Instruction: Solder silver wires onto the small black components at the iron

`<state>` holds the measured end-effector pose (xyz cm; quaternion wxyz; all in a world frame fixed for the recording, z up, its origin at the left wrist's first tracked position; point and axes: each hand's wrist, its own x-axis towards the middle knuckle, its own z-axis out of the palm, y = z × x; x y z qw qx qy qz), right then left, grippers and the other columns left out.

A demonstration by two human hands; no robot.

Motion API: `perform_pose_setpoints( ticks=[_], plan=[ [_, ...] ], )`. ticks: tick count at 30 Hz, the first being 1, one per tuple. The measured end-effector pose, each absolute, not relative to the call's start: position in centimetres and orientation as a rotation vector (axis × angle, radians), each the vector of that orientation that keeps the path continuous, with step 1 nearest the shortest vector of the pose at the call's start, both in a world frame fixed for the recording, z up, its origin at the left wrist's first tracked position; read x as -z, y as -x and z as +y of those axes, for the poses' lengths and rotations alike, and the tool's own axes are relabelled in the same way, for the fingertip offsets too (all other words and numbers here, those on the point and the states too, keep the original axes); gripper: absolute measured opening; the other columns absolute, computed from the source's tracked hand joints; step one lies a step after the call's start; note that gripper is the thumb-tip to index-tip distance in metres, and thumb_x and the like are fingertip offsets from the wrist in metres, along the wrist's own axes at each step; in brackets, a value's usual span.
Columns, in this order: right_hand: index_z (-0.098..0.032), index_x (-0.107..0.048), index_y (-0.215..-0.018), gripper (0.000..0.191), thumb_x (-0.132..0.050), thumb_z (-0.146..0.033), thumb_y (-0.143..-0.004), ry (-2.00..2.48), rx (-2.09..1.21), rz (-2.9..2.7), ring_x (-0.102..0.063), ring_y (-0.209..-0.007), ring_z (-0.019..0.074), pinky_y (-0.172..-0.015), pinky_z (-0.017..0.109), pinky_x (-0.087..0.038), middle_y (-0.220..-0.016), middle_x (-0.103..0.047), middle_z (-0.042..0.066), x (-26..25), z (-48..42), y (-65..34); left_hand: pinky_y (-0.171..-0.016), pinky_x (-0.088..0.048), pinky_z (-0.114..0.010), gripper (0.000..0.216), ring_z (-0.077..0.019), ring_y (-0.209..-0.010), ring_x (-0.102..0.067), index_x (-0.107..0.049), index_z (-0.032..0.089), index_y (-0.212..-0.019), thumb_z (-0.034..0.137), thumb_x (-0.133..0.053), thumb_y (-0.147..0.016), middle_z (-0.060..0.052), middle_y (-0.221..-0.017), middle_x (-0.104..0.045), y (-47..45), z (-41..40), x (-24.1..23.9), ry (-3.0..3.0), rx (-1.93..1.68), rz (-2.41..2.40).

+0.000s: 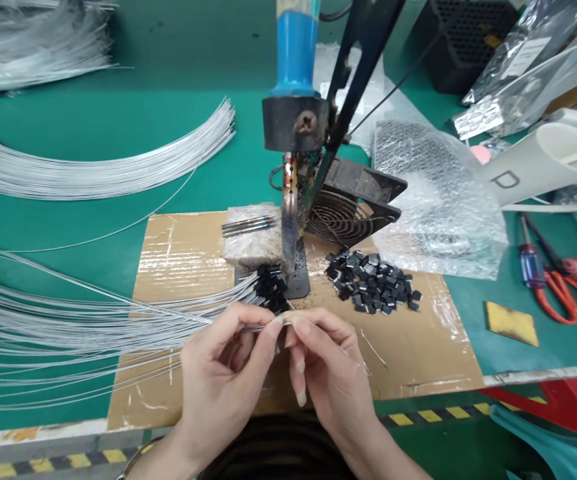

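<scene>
My left hand (228,373) and my right hand (325,363) meet at the fingertips over a sheet of cardboard (418,347). Both pinch the end of a thin silver wire (255,328) that runs off to the left. Just beyond my fingers lies a bundle of silver wires (93,320) whose ends carry small black parts (271,288). A loose pile of small black components (373,281) lies on the cardboard to the right. A blue-handled soldering iron (293,133) stands upright in a dark stand directly behind my hands.
More silver wire bundles (93,170) curve across the green table (118,107) at the left. A dark fan (348,207), bubble wrap (433,200), a screwdriver (531,257), orange-handled scissors (565,297) and a yellow pad (511,323) sit at the right.
</scene>
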<state>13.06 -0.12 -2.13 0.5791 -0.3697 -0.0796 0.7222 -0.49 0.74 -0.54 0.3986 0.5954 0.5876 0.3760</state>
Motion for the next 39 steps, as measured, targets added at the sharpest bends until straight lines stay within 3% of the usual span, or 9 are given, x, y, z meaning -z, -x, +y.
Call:
perform_pose_setpoints(
  ticks=[10,15,19,39],
  plan=[
    [-0.02,-0.086,-0.084,0.014,-0.081,-0.032,-0.09,0.876,-1.653,-0.223,-0.06,-0.037,0.0048,-0.034,0.01,-0.049,-0.065,-0.071,-0.002,2.2,-0.2,-12.7,-0.053,-0.047,-0.016,0.007,-0.0097,-0.06,-0.067,-0.073,0.022,-0.088,0.021,-0.072,-0.095,0.001,-0.072,-0.076,0.4,0.8,0.8,-1.486,-1.018,1.516],
    [-0.022,-0.087,-0.098,0.016,-0.078,-0.035,-0.094,0.881,-1.606,-0.295,-0.062,-0.049,0.0073,-0.038,0.014,-0.056,-0.077,-0.075,0.001,2.6,-0.4,-12.8,-0.05,-0.044,-0.015,0.007,-0.0078,-0.056,-0.061,-0.073,0.023,-0.087,0.024,-0.074,-0.094,0.003,-0.069,-0.072,0.3,1.1,0.7,-1.485,-1.042,1.585],
    [-0.024,-0.086,-0.1,0.011,-0.078,-0.03,-0.095,0.952,-1.595,-0.43,-0.065,-0.045,0.0065,-0.042,0.013,-0.056,-0.068,-0.072,-0.002,3.0,-0.8,-13.1,-0.048,-0.041,-0.015,0.007,-0.0072,-0.053,-0.059,-0.073,0.023,-0.087,0.024,-0.074,-0.094,0.004,-0.068,-0.072,0.2,1.1,0.6,-1.5,-1.045,1.598],
    [-0.023,-0.085,-0.091,0.008,-0.082,-0.03,-0.093,0.998,-1.6,-0.469,-0.064,-0.042,0.0054,-0.043,0.013,-0.053,-0.065,-0.073,-0.004,2.3,-0.6,-13.9,-0.051,-0.045,-0.021,0.006,-0.0102,-0.058,-0.061,-0.074,0.022,-0.087,0.02,-0.074,-0.092,0.002,-0.07,-0.071,0.4,1.0,0.6,-1.624,-1.057,1.499]
  ],
)
